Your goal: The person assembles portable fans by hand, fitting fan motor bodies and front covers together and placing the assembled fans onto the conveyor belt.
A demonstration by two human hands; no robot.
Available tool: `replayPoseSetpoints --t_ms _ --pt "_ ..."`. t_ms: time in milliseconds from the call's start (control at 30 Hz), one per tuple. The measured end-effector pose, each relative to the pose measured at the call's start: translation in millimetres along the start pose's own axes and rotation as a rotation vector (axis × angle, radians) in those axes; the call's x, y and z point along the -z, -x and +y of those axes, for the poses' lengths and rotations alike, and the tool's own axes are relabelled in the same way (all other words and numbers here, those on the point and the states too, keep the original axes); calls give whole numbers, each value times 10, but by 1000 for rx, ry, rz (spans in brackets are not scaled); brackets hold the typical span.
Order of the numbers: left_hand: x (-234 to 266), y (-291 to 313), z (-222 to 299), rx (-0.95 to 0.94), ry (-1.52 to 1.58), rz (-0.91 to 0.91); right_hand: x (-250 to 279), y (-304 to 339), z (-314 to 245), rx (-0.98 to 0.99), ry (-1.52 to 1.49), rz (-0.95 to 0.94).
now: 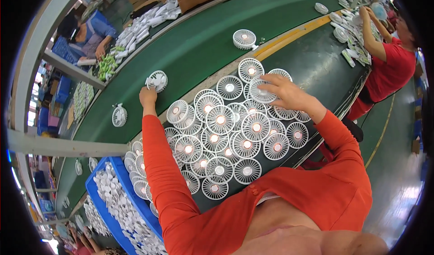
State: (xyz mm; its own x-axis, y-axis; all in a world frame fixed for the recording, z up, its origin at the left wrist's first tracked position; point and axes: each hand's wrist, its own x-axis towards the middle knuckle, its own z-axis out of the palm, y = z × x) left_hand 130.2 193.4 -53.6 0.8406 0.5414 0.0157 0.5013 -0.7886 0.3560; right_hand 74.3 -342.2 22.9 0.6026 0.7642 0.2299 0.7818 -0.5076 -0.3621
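Observation:
My left hand [148, 97] reaches over the green conveyor belt, its fingers closed on the lower side of a small white fan head [158, 81]. Over the pile on the worktable, my right hand [289, 93] grips the edge of a round white fan grille [261, 90], fingers above and thumb below. Part of that grille is hidden by the fingers. Between my arms lies a heap of similar white grilles [220, 119], overlapping in layers, many with shiny round centres.
More fan heads sit on the belt, one [244, 39] farther along and one [119, 115] at the left. A blue bin [118, 182] of small white parts stands by my left arm. A metal post [68, 144] juts in from the left. Co-workers sit across the belt and at right.

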Motion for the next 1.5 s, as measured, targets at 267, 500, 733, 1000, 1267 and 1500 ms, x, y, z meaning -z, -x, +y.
replayPoseSetpoints --t_ms 267,500,733,1000,1267,1500 --pt "284 625 599 31 905 -161 160 -325 -81 23 -309 220" --pt "658 2017 1327 -161 1526 -520 219 -934 -846 -186 -1059 218" --pt "523 2551 1381 -79 1886 -454 -390 -1123 -980 193 -426 582" --pt "599 2611 1457 236 1999 -219 -607 -1179 -1216 355 -396 406" --pt "637 2734 1616 77 1529 426 -890 -1492 -1443 250 -1028 142" --pt "369 2560 1346 -418 683 793 -1148 -1620 -1523 89 -1608 54"
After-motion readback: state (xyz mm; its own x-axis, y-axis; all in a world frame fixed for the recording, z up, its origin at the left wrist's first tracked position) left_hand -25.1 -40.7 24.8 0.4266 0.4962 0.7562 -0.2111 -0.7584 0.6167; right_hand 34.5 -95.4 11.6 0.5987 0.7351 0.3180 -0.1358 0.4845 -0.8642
